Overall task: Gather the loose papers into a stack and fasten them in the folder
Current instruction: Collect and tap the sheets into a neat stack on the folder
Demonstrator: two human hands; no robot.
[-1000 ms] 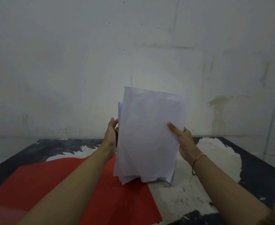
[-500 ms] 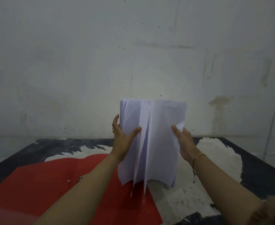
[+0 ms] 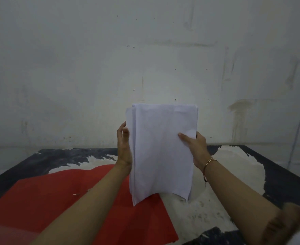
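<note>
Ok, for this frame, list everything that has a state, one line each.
Paper stack: held upright, bottom edge at the table, edges nearly even.
Red folder: lying open and flat on the table, no papers in it.
Left hand: open, flat against the stack's left edge.
Right hand: gripping the stack's right edge, thumb in front.
Table: dark top with its finish worn pale.

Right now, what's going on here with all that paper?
A person is holding a stack of white papers upright between both hands, above a worn table. The right hand grips one edge, thumb across the front sheet; the left hand rests flat against the other edge. A red folder lies open on the table below. Nothing is fastened yet.
</note>
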